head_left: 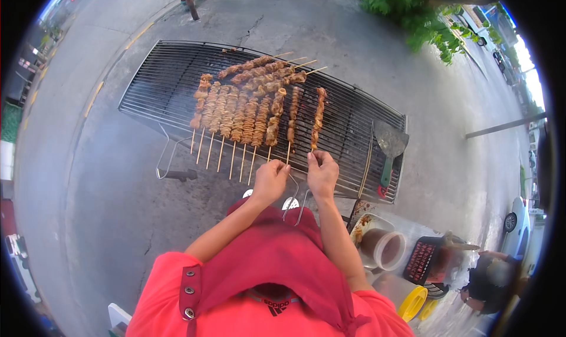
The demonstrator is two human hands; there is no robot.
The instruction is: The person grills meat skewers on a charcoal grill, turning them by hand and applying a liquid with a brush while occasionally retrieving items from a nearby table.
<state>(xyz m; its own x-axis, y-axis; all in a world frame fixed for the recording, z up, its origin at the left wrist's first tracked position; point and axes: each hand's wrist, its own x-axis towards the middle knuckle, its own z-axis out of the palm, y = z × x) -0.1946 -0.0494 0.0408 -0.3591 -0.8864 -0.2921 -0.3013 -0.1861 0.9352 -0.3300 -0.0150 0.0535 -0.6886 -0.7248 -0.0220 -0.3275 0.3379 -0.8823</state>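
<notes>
My right hand [323, 175] pinches the stick of the rightmost meat skewer [318, 116], which lies apart from the others on the metal grill grate [168, 72]. At the front edge, the fingertips of my left hand [272, 182] close on the stick end of a thinner meat skewer [293, 116]. To its left, a row of coiled-meat skewers [239, 118] lies side by side, sticks pointing towards me. Behind them, several chunkier meat skewers [265, 74] lie slantwise, with sticks pointing away to the right.
A wide scraper [391, 140] with a green handle lies on the grate's right end, beside thin sticks [367, 160]. Wire handles [163, 160] jut out in front. At right stand a sauce tub [389, 251], a black basket [420, 259] and a yellow-lidded container [411, 301]. Another person [491, 279] is beyond.
</notes>
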